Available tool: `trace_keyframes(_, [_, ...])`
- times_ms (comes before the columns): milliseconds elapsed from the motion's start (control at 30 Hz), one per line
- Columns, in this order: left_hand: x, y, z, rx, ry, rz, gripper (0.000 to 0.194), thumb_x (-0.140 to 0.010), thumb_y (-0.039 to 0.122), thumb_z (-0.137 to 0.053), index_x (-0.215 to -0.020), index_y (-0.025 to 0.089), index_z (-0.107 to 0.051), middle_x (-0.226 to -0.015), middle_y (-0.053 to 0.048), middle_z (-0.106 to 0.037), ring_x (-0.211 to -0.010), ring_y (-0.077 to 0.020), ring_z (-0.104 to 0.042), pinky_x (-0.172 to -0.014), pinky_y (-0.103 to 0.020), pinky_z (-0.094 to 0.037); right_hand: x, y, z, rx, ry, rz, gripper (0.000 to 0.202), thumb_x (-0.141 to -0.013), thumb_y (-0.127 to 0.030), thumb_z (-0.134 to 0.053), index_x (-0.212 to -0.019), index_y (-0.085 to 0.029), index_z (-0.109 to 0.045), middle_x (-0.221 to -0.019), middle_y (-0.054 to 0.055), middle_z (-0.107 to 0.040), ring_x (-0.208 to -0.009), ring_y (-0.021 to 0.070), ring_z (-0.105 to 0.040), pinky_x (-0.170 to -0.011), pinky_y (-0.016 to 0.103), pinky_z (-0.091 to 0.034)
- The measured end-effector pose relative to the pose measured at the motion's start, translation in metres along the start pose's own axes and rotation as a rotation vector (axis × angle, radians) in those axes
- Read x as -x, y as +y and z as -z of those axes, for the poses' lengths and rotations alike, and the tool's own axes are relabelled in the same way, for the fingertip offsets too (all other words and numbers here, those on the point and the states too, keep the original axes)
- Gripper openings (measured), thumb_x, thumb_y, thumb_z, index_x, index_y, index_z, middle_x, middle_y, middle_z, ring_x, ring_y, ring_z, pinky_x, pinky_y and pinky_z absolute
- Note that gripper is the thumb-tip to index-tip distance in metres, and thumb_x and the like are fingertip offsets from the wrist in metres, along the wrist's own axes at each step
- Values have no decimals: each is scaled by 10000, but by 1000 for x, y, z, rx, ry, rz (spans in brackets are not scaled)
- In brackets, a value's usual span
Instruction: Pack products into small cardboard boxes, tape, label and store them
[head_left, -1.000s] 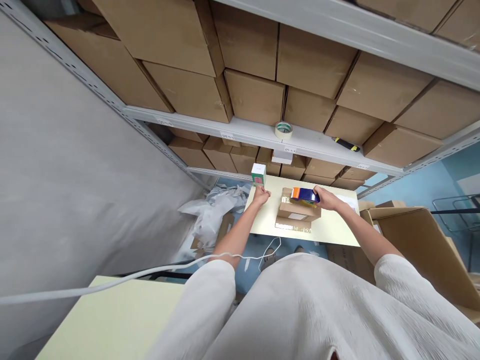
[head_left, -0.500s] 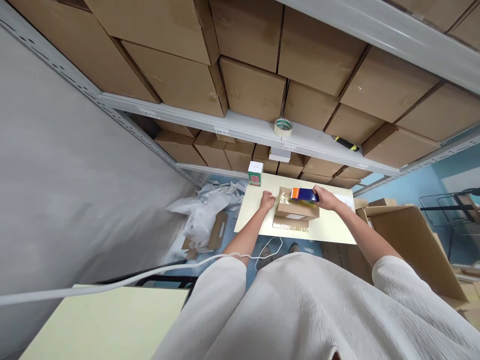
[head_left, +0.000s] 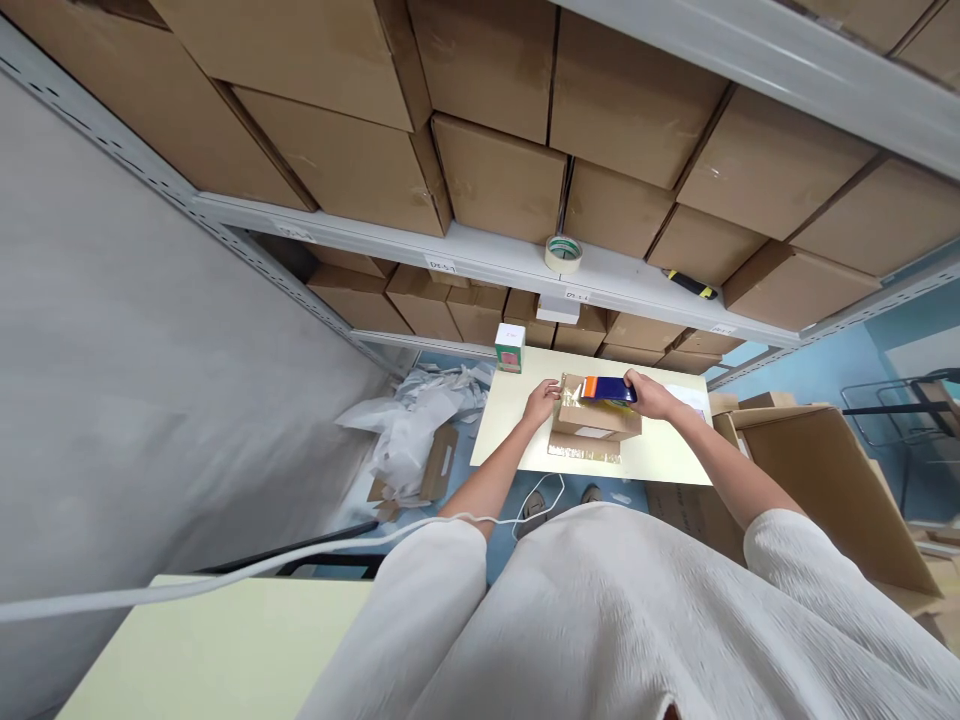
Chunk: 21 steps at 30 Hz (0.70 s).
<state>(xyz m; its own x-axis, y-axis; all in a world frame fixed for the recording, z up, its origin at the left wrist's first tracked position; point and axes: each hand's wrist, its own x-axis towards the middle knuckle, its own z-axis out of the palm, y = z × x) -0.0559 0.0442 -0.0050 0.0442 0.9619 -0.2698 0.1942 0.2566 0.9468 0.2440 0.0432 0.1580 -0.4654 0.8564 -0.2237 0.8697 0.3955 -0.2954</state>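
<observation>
A small cardboard box (head_left: 596, 424) sits on the pale yellow tabletop (head_left: 502, 430), with shiny clear tape across its top and a taped flap spread out along its near side. My right hand (head_left: 649, 395) is wrapped round a dark blue tape dispenser (head_left: 613, 390) with an orange front end, which rests over the box's top. At the box's left edge is my left hand (head_left: 541, 402), its fingers stretched toward the tape there. Whether those fingertips touch the tape is too small to tell.
A green and white carton (head_left: 510, 348) stands at the table's back left. The shelf ahead carries cardboard boxes, a tape roll (head_left: 563, 254) and a yellow-black box cutter (head_left: 691, 285). A white cable (head_left: 300, 552) crosses near my left arm. At right stands a large open carton (head_left: 825, 490).
My left hand has moved a little right and up, closer to the box's left edge, and its fingers have loosened from a curl. The right hand and tape dispenser have barely moved.
</observation>
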Motion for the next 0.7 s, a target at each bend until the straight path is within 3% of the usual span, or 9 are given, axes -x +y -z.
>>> trace_keyframes(67, [2, 13, 2, -159, -51, -79, 553, -902, 210, -600, -1455, 227, -624, -1490, -126, -696, -1399, -283, -651, -1191, -445, -512, -1, 2, -2, -13, 15, 18, 284, -867, -275, -627, -1064, -261, -423, -1019, 56, -649, -839, 219, -543, -698, 288, -344])
trace_keyframes(200, [5, 42, -1, -605, -293, -364, 963, -836, 338, -755, -1709, 205, -373, -1819, -125, -294, -1694, -345, -236, -1380, -503, -218, 0, 6, -6, -57, 43, 40, 279, -873, -278, -622, -1103, -253, -466, -1047, 67, -678, -869, 233, -584, -739, 299, -409])
trace_keyframes(300, [6, 55, -6, -844, -472, -340, 1262, -776, 491, -846, -1784, 237, -130, -1859, -132, -117, -1724, -379, -43, -1380, -602, -73, 3, 8, -7, -74, 28, 28, 429, -881, -250, -627, -1288, -242, -490, -1153, 89, -723, -924, 251, -647, -793, 321, -464])
trace_keyframes(400, [6, 59, -9, -968, -514, -301, 1294, -810, 557, -821, -1789, 254, -30, -1862, -138, -46, -1726, -366, 14, -1362, -642, -2, 4, 6, -5, -14, -2, 29, 637, -884, -236, -669, -1482, -232, -451, -1395, 148, -697, -1131, 295, -689, -926, 355, -486])
trace_keyframes(467, [5, 60, -9, -1017, -521, -289, 1275, -833, 569, -802, -1788, 260, -15, -1861, -140, -31, -1726, -364, 25, -1353, -658, 16, 3, 4, -1, 54, -40, 29, 641, -879, -212, -682, -1488, -228, -485, -1461, 160, -673, -1236, 316, -674, -990, 372, -465])
trace_keyframes(567, [3, 62, -11, -1078, -540, -268, 1243, -849, 568, -785, -1786, 278, -21, -1862, -139, -21, -1724, -371, 37, -1340, -684, 30, 5, 1, 6, 118, -109, 21, 476, -888, -191, -677, -1350, -228, -574, -1357, 140, -726, -1205, 311, -682, -1004, 376, -431])
trace_keyframes(700, [1, 67, -15, -1129, -563, -219, 1260, -835, 555, -796, -1784, 267, -18, -1859, -151, -2, -1722, -381, 42, -1332, -699, 48, 14, 6, 13, 131, -142, 24, 326, -911, -187, -664, -1224, -227, -578, -1253, 124, -745, -1113, 290, -684, -999, 372, -382])
